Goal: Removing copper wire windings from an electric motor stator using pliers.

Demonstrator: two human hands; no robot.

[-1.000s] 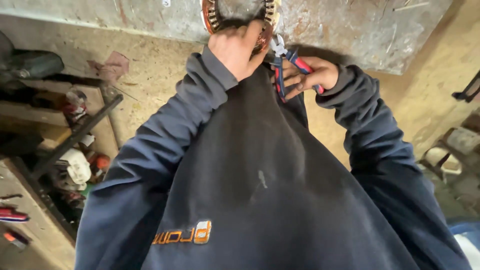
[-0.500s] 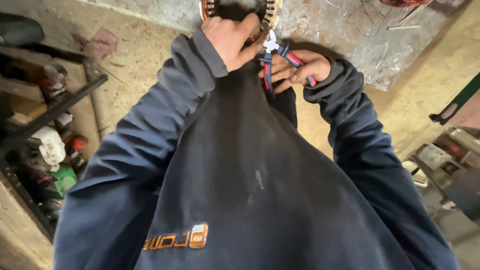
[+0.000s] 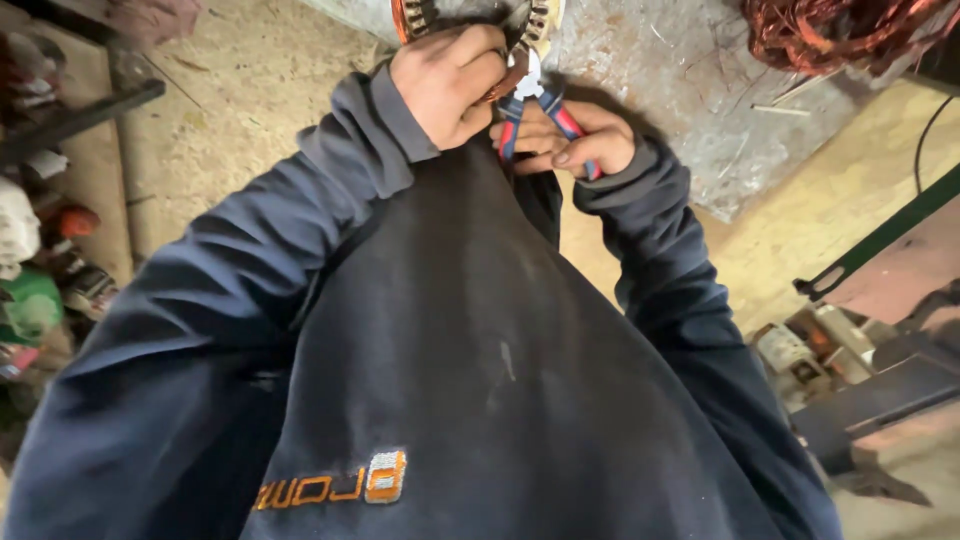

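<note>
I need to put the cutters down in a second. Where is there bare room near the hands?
Bare metal sheet lies beyond the right hand, before the copper wire tangle. The sandy floor left of the left hand is open too. The shelf clutter and machine parts are crowded.

Both arms are reaching forward and upward in dark sleeves, elbows bent and spread apart. The left hand (image 3: 447, 82) is curling into a loose fist, knuckles facing the camera, fingers folding under at the top. The right hand (image 3: 572, 140) is sitting just beside it and slightly lower, fingers wrapping tightly closed, fingertips showing. The two hands are nearly touching.
</note>
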